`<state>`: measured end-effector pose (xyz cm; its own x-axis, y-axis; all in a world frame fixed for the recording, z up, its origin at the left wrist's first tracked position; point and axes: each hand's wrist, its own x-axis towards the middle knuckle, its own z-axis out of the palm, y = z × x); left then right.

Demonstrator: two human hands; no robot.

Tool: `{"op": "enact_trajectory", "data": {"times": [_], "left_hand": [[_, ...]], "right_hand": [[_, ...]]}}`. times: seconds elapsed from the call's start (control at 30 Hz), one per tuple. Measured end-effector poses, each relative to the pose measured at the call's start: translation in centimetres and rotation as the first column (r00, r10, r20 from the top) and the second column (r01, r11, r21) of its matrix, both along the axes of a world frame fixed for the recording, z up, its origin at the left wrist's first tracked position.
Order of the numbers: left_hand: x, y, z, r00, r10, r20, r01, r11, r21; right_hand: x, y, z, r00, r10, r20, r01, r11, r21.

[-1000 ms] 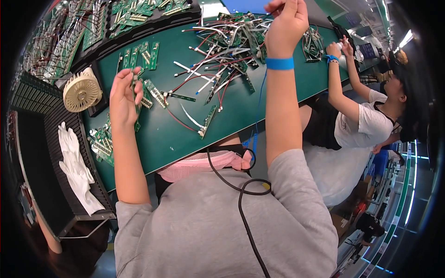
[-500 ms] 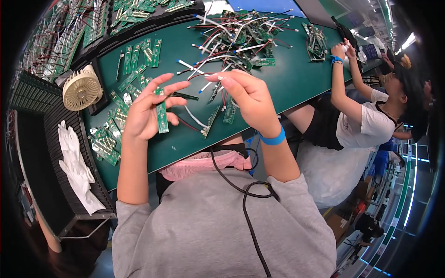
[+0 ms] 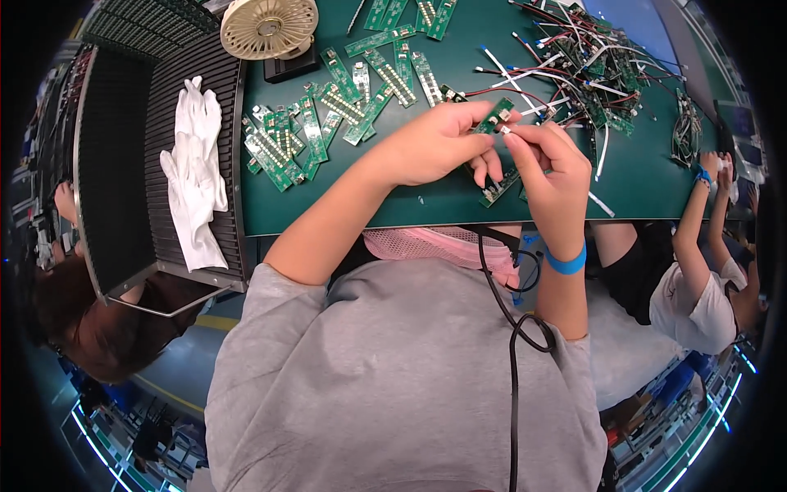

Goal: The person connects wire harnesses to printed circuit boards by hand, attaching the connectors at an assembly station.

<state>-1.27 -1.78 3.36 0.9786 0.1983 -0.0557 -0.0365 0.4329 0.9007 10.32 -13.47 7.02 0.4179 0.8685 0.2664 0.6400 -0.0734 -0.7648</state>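
Note:
My left hand (image 3: 438, 146) holds a small green circuit board (image 3: 495, 116) between thumb and fingers, its end angled up to the right. Close against that end, my right hand (image 3: 559, 164), with a blue band at the wrist, pinches a small white connector (image 3: 506, 129). Whether the connector is seated in the board cannot be made out. Below the left fingers another green board (image 3: 500, 190) shows, partly hidden by the hand. Many loose boards (image 3: 388, 75) lie left of my hands on the green table. A tangled pile of wired boards (image 3: 594, 70) lies to the right.
A cream fan (image 3: 269, 29) stands at the table's back left. White gloves (image 3: 195, 172) lie in a black ribbed rack (image 3: 238, 238) at the left. A black cable (image 3: 515, 394) hangs down my front. Another person (image 3: 697, 271) works at the right.
My hands have come together, bringing the board and the connector close to each other. The whole view has shifted, so the table and rack appear farther right and higher.

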Motion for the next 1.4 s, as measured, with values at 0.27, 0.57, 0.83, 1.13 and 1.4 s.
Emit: {"op": "enact_trajectory", "data": {"times": [0.27, 0.57, 0.83, 1.13, 1.4], "left_hand": [[-0.3, -0.7, -0.4, 0.999, 0.021, 0.029, -0.022, 0.998, 0.052], [-0.2, -0.7, 0.1, 0.995, 0.077, -0.061, -0.055, 0.95, 0.308], [0.6, -1.2, -0.7, 0.982, 0.181, 0.053, -0.175, 0.768, 0.616], [-0.8, -1.6, 1.0, 0.98, 0.192, -0.049, -0.142, 0.855, 0.498], [0.5, -1.5, 1.1, 0.932, 0.304, 0.198, -0.324, 0.452, 0.831]], "right_hand": [[-0.9, 0.3, -0.2, 0.987, -0.058, 0.151, 0.051, 0.997, 0.053], [-0.7, -0.1, -0.4, 0.991, -0.114, 0.076, 0.111, 0.993, 0.044], [-0.1, -0.3, 0.0, 0.994, -0.111, -0.005, 0.111, 0.993, -0.028], [0.6, 0.0, 0.8, 0.993, 0.069, 0.099, -0.07, 0.998, 0.002], [0.8, -0.9, 0.9, 0.951, 0.075, 0.3, -0.025, 0.985, -0.168]]}}
